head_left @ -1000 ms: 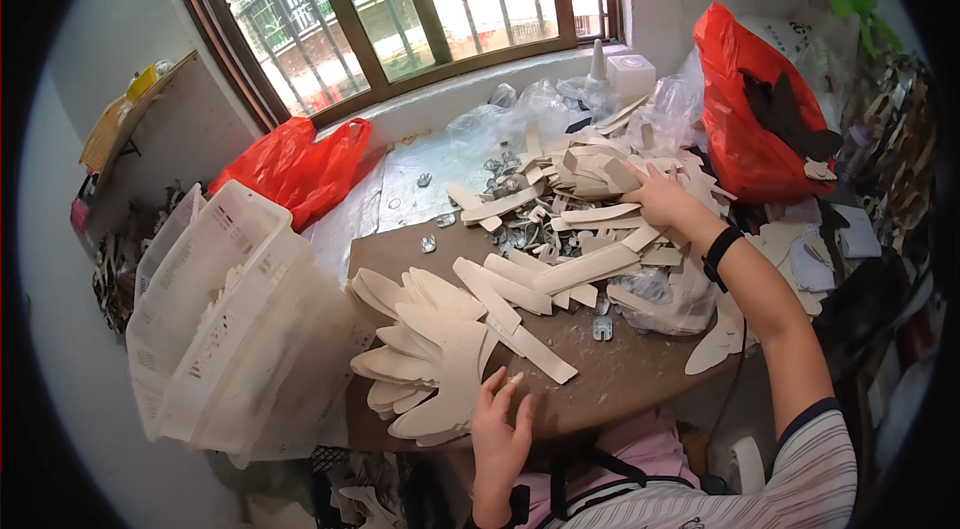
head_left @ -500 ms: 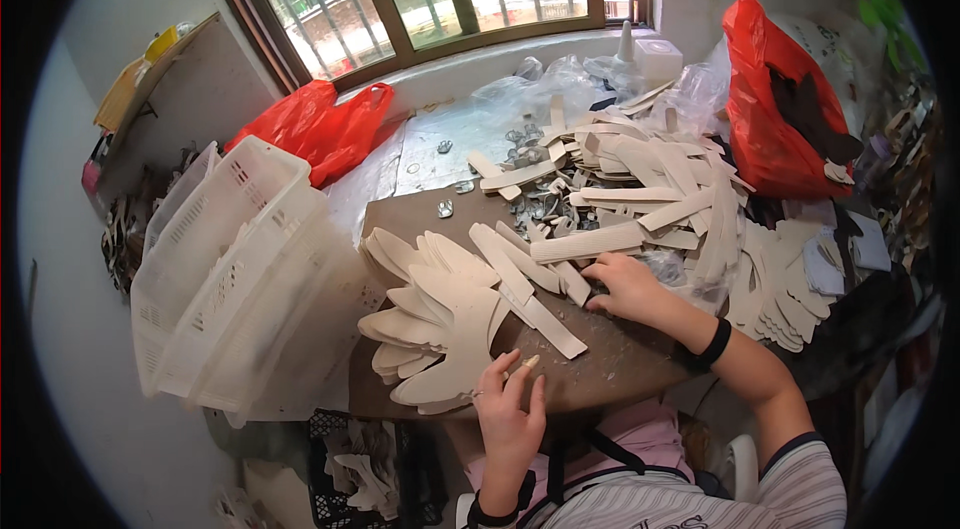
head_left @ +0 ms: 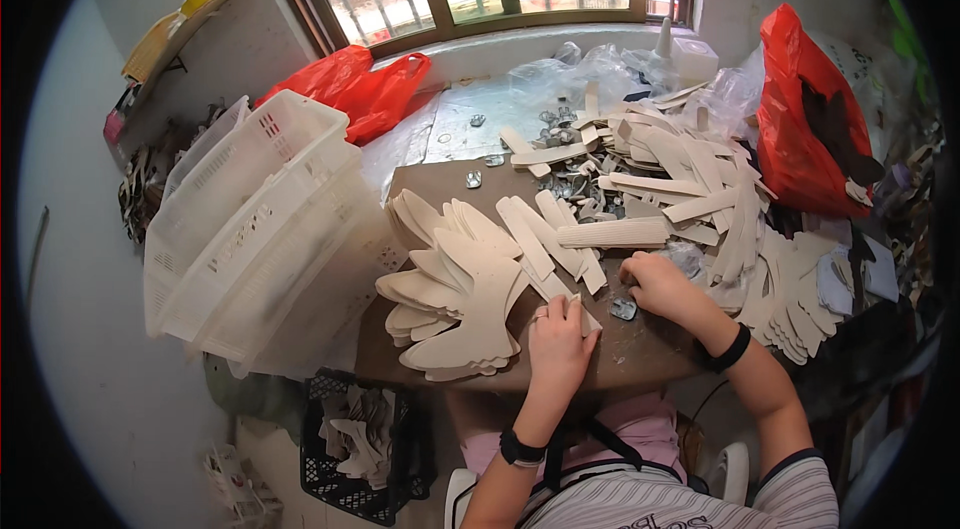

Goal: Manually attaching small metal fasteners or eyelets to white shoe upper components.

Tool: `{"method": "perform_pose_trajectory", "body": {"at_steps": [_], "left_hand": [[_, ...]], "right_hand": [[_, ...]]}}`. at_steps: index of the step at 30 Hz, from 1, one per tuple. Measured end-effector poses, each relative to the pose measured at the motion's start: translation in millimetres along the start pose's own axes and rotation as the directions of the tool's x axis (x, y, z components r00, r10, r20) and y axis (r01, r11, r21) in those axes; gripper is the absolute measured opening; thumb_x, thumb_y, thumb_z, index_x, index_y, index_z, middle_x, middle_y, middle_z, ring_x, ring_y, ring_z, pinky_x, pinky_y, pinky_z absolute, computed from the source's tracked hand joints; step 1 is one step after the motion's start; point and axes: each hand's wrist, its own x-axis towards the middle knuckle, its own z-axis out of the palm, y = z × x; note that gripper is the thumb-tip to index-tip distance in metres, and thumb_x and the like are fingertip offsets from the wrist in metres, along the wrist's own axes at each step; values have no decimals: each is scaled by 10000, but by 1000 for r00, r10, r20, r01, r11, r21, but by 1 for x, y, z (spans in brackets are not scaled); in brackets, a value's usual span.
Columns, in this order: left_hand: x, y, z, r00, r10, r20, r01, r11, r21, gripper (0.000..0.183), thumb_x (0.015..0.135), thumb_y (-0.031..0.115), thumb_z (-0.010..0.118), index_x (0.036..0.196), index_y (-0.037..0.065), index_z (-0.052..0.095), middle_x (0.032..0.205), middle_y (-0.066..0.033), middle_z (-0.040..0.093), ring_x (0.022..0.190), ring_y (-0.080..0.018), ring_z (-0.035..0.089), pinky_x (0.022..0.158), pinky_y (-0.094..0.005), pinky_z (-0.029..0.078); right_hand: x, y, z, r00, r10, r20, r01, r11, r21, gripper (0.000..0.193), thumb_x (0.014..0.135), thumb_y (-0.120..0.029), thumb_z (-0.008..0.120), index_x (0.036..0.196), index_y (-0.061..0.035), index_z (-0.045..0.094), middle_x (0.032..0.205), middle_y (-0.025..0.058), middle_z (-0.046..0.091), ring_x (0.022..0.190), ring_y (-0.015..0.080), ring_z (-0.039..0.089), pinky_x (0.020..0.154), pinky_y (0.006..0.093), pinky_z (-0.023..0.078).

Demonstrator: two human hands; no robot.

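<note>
My left hand point(head_left: 560, 347) is closed on the near end of a long cream strip point(head_left: 545, 279) lying at the table's front. Beside it on the left is a fanned stack of curved cream cut-out pieces point(head_left: 470, 299). My right hand point(head_left: 665, 287) is curled just right of the strips, and what its fingers hold, if anything, is hidden. Right below those fingertips a small shiny metal buckle point(head_left: 623, 308) rests on the brown tabletop point(head_left: 640, 349). More cream strips point(head_left: 612, 232) spread beyond both hands, with a scatter of metal buckles point(head_left: 572, 186) among them.
White plastic baskets point(head_left: 250, 239) lean at the left edge. Red plastic bags point(head_left: 350, 89) lie behind them, and another red bag point(head_left: 805, 119) stands at the far right. Below the table sits a black crate point(head_left: 350, 489) with cut pieces. More curved pieces point(head_left: 785, 289) lie right of my right arm.
My left hand has moved right and forward from beside the curved stack and closed on the strip. A metal buckle now shows below my right hand. The whole view has shifted slightly.
</note>
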Motion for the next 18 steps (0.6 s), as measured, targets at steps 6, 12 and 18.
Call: {"method": "perform_pose_trajectory", "body": {"at_steps": [6,12,18], "left_hand": [[-10,-8,8,997,-14,79,19,999,-51,250,801,53,678,1045,21,633,943,-129,596,862,-285,614,769,-370,536],[-72,14,-15,825,-554,114,224,136,-965,326,920,-77,504,1232,13,472,933,-96,561,901,-220,670,858,-375,583],[-117,8,-48,699,-559,446,628,181,-757,431,931,-44,501,1341,18,382,1009,-114,570,860,-224,676,791,-340,582]], "right_hand": [[-23,-9,1,979,-78,-187,88,995,49,159,739,55,570,867,31,662,901,181,590,844,368,617,761,413,514],[-66,-40,-5,950,97,-298,114,780,616,203,781,90,608,960,37,687,863,80,541,804,182,631,676,264,519],[-94,-32,32,945,188,-268,-55,898,436,246,766,52,673,1002,-14,694,943,86,511,772,174,590,649,258,506]]}}
